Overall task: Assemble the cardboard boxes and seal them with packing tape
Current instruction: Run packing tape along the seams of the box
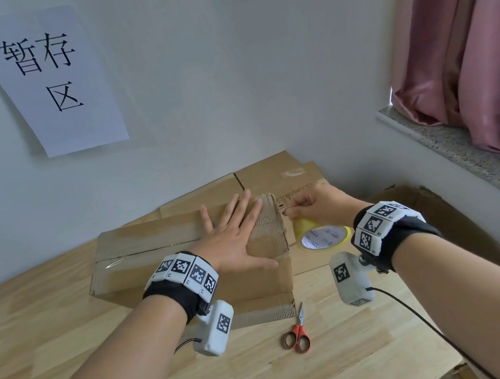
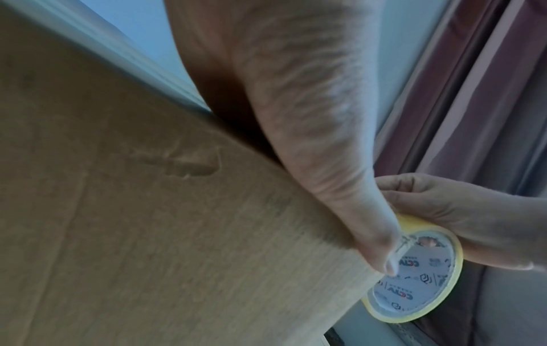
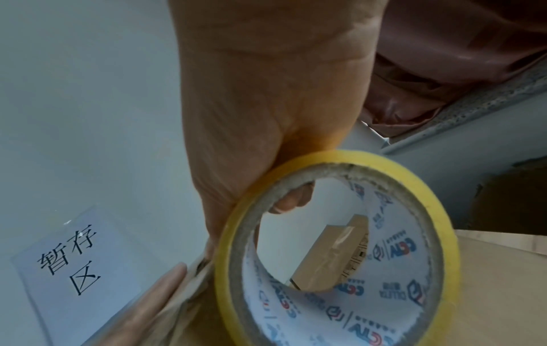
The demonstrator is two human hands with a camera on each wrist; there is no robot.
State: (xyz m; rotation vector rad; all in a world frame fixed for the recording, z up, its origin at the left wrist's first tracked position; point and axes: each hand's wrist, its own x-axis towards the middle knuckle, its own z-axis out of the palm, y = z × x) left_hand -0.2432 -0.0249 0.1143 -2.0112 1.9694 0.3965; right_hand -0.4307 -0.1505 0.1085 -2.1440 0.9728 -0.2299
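A closed brown cardboard box (image 1: 152, 248) lies on the wooden table (image 1: 70, 351), with clear tape along its top seam. My left hand (image 1: 236, 234) rests flat on the right end of the box top, fingers spread and straight. My right hand (image 1: 314, 205) grips a yellow roll of packing tape (image 1: 322, 235) just off the box's right edge, a finger through the core. The left wrist view shows the box wall (image 2: 148, 210) and the tape roll (image 2: 420, 276). In the right wrist view, the tape roll (image 3: 340, 257) fills the lower frame, gripped by my right hand (image 3: 266, 105).
Red-handled scissors (image 1: 297, 333) lie on the table in front of the box. Flattened cardboard sheets (image 1: 273, 175) are stacked behind it against the wall. A paper sign (image 1: 44, 78) hangs on the wall. A stone windowsill (image 1: 467, 153) and pink curtain (image 1: 474, 36) bound the right side.
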